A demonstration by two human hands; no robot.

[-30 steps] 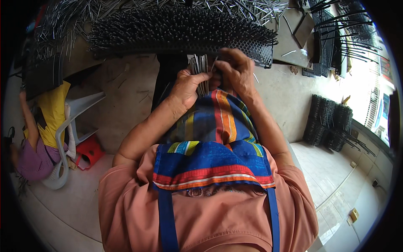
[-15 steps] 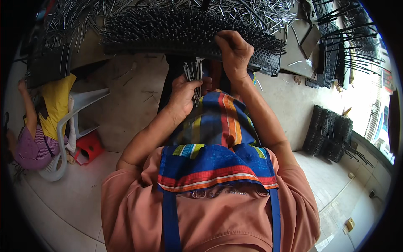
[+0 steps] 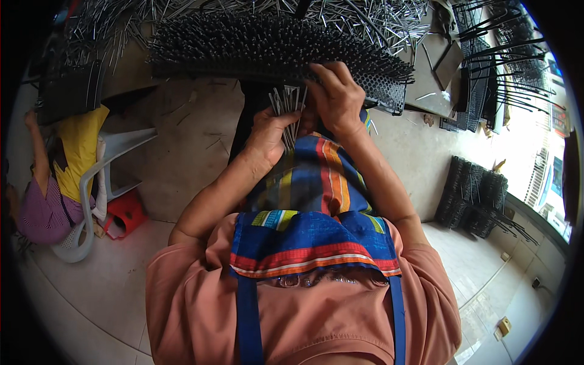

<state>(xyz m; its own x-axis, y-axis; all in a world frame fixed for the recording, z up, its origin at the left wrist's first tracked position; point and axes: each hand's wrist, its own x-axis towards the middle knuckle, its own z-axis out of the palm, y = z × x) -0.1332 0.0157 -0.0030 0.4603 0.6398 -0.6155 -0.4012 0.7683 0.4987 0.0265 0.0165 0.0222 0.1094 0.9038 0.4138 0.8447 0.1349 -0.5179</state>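
A: What sits nearest the camera?

B: The person's salmon shirt (image 3: pixel 340 310), then a striped apron (image 3: pixel 310 246) with blue straps.

A: And the left hand (image 3: pixel 266 137)?

B: Closed round a bunch of thin metal rods (image 3: pixel 287 104), thumb laid across them. The bunch stands above the lap, its upper ends fanned out.

A: The right hand (image 3: pixel 342 100)?

B: Just beside the bunch's upper end, fingers bent, thumb side toward the rods. Whether it pinches one, nobody can tell from this view.

A: Past the hands?

B: A black perforated tray (image 3: pixel 382 92), crowded with dark upright pins (image 3: pixel 274 45), except at its right end, where bare holes show. Behind it, loose silvery rods (image 3: pixel 389 24) lie in a tangled heap.

A: And off to the sides?

B: On the left, a co-worker in a purple striped top (image 3: pixel 45 213), a pale plastic chair (image 3: pixel 89 190) and a red container (image 3: pixel 129 213) on the floor. On the right, black bundles (image 3: pixel 471 194) stand near the wall.
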